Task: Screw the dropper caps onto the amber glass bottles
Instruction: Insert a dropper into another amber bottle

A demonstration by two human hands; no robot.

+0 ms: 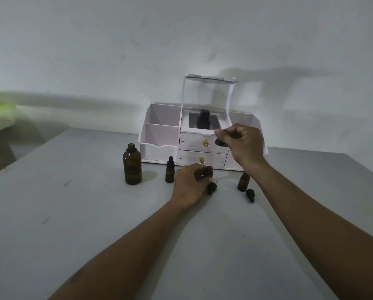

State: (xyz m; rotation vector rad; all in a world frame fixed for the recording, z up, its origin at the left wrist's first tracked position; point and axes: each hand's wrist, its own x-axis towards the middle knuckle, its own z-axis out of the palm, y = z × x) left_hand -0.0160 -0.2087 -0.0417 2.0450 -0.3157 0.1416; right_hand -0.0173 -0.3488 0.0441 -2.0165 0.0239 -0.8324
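While the left hand [191,185] wraps a small bottle [209,171] on the table [73,213], the right hand [241,144] pinches a dropper cap [220,142] in front of the organizer [159,135]. Left of the organizer's drawers stand a big open bottle [132,164] and a capped one [170,169]; right, an open bottle [243,181] and loose cap [250,194].

The near half of the grey table [94,224] lies bare, wide room for either arm. Farther back, the large amber bottle [132,164], a capped small bottle [170,169], another small bottle [243,181] and two loose dropper caps [211,188] [250,194] crowd the ground before the white organizer [159,135], which walls off the far edge
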